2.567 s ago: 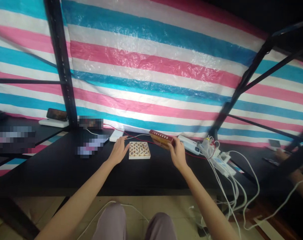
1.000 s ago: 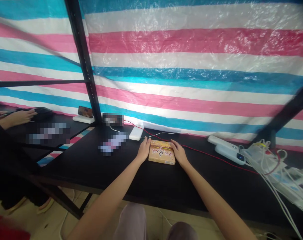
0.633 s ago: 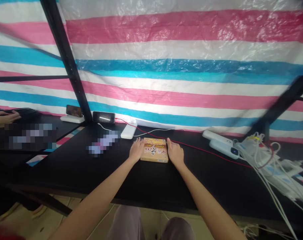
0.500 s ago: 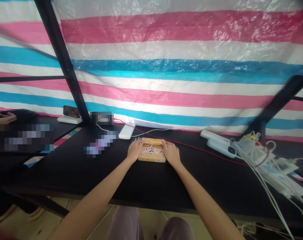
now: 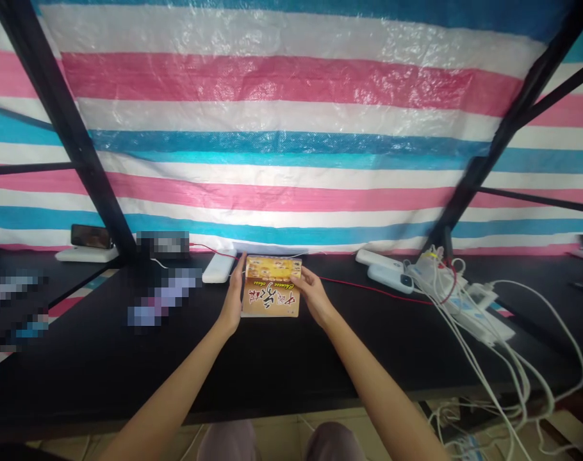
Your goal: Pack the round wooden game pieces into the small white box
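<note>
A tan and yellow Chinese chess box (image 5: pixel 271 298) is held between my two hands above the black table (image 5: pixel 267 365), its printed front tilted up toward me. My left hand (image 5: pixel 232 303) presses along the left edge, fingers running up the side and partly hidden behind it. On the right edge, my right hand (image 5: pixel 315 298) grips the box, with a few digits over the front near the upper corner. The underside of the box is out of sight.
A white power bank (image 5: pixel 219 266) lies behind the box to the left. On the right are a light blue device (image 5: pixel 390 280) and a power strip (image 5: pixel 484 320) with tangled white cables. A red cable (image 5: pixel 363 288) crosses the table. Behind hangs a striped tarp (image 5: pixel 291 147).
The box was lying flat on the table with both hands at its sides; now it is lifted and tilted up between them. The camera view has turned to the right.
</note>
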Demonstrator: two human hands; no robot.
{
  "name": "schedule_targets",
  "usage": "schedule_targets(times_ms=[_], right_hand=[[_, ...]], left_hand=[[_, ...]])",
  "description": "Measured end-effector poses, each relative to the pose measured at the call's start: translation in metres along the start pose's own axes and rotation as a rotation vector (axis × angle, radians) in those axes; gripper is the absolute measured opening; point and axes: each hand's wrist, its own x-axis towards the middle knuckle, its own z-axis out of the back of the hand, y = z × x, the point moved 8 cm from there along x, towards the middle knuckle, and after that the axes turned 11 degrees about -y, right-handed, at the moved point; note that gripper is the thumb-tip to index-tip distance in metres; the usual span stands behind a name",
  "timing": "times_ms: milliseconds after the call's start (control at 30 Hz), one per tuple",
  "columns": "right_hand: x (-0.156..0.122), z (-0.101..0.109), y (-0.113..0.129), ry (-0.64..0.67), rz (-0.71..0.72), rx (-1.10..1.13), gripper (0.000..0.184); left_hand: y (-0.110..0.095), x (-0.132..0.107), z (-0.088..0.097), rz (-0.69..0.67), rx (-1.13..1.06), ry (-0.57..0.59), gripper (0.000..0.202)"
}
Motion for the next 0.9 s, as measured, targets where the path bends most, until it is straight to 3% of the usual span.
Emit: schedule_targets(times_ms=[67, 133, 233, 300, 367, 433, 500, 567, 600, 733, 800, 900], right_hand=[[0.005, 0.020, 0.017, -0.105, 0.101, 0.010, 0.045], [0.009, 0.051, 0.038, -0.319, 0.291, -0.100, 0.042], [0.007, 0.085, 0.060, -0.597, 0.552, -0.576, 0.028], [0.008, 0.088, 0.057, -0.577, 0.647, -0.951, 0.023], [0.010, 0.085, 0.041, -0.459, 0.667, -1.255, 0.029], [0.010, 0.090, 0.025, -0.426, 0.596, -1.477, 0.034], [0.006, 0.095, 0.019, -0.516, 0.511, -1.597, 0.038], [0.001, 0.085, 0.022, -0.570, 0.516, -1.605, 0.045], [0.000, 0.072, 0.023, -0.532, 0.558, -1.583, 0.047], [0.001, 0.005, 0.015, -0.179, 0.684, -1.478, 0.039], [0.008, -0.015, 0.005, -0.081, 0.629, -1.471, 0.029], [0.025, -0.026, -0.006, -0.006, 0.479, -1.515, 0.024]], left_hand=[[0.001, 0.003, 0.007, -0.025, 0.046, -0.055, 0.060], [0.010, 0.007, 0.016, -0.018, 0.109, -0.134, 0.061], [0.029, 0.012, 0.024, 0.041, 0.239, -0.201, 0.061], [0.038, 0.013, 0.023, 0.065, 0.328, -0.176, 0.061], [0.042, 0.013, 0.017, 0.060, 0.396, -0.119, 0.060], [0.043, 0.011, 0.010, 0.063, 0.425, -0.056, 0.058], [0.045, 0.008, 0.006, 0.089, 0.394, -0.023, 0.058], [0.047, 0.006, 0.004, 0.120, 0.323, -0.016, 0.059], [0.048, 0.006, 0.004, 0.129, 0.293, -0.017, 0.060], [0.054, 0.008, 0.004, 0.146, 0.289, -0.013, 0.059], [0.056, 0.013, 0.007, 0.123, 0.311, 0.003, 0.058], [0.059, 0.025, 0.017, 0.058, 0.367, -0.010, 0.053]])
